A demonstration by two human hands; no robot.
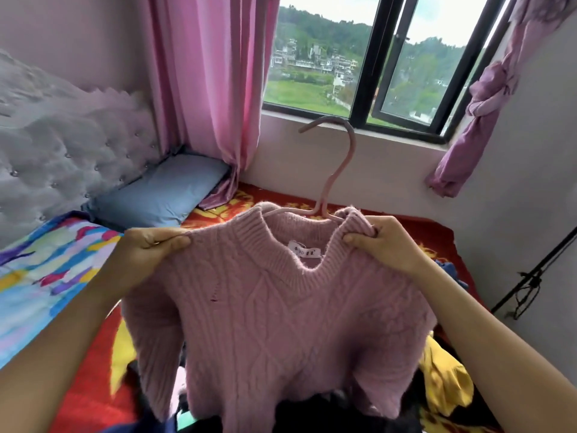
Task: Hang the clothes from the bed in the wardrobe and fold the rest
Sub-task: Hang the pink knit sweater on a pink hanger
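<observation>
Left fingers (173, 242) are curled and pinching one shoulder of the pink sweater (281, 317), with the thumb on top squeezing the knit. The right fingers (359, 238) do the same on the other shoulder, bunching up a bit of the ribbed collar. So the left hand (150, 246) and right hand (385, 245) are both gripping it, held up in front with the front and the neck label facing the camera. A pink hanger (352, 148) is inside the neck, arms tucked under the shoulders and the hook sticking straight up against the wall below the window (374, 67). The sleeves and hem hang down over a pile of dark clothes (312, 412) and a yellow garment (443, 379) on the red bedspread (90, 392). Further out there's a blue pillow (162, 195) against the tufted headboard (62, 145), a colourful quilt (46, 270) on the left, pink curtains (203, 89) either side of the window, and a black stand (530, 276) by the right wall.
</observation>
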